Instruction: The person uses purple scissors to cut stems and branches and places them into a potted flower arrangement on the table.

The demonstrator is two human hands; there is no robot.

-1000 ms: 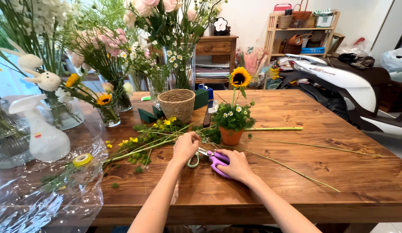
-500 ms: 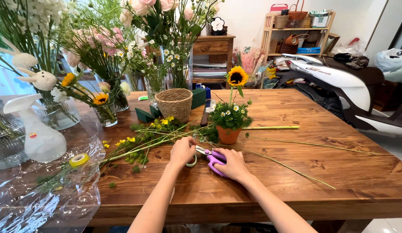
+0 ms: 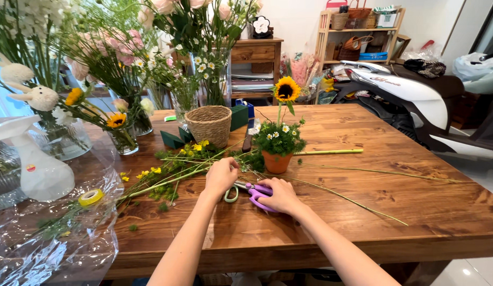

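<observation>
Scissors (image 3: pixel 253 191) lie under the closed right hand (image 3: pixel 278 195); left hand (image 3: pixel 221 175) is curled on green stems (image 3: pixel 172 177).

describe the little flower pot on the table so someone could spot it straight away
On the large wooden table, look just beyond the right hand resting on the purple-handled scissors. There stands a small terracotta pot of tiny white daisies. Unlike the woven basket and glass vases nearby, a single tall sunflower rises from it.

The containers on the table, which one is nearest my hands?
The small terracotta pot holding the sunflower, just beyond the right hand; the woven basket and glass vases sit farther back.
</observation>
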